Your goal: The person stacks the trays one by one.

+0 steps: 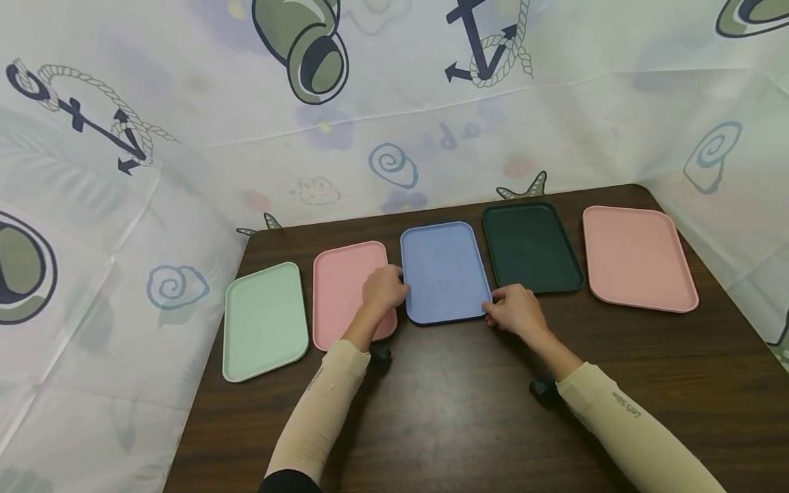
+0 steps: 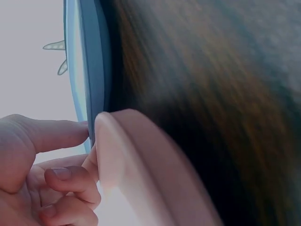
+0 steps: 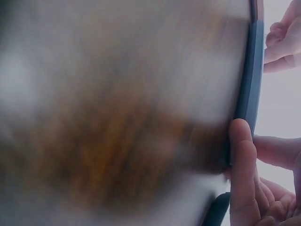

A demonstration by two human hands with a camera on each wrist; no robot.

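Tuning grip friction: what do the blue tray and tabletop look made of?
Blue tray: probably moulded plastic, satin finish; evenly coloured, rounded corners, smooth raised rim. Tabletop: wood or wood-look laminate, dark grain with a soft, blurred sheen; the look can't settle which.

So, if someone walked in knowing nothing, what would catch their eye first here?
Probably the blue tray, mid-row, with the left hand at its left edge and the right hand at its near right corner. Next, the other trays along the dark table: light green and pink to its left, dark green and another pink to its right. Behind hangs a pale cloth printed with anchors.
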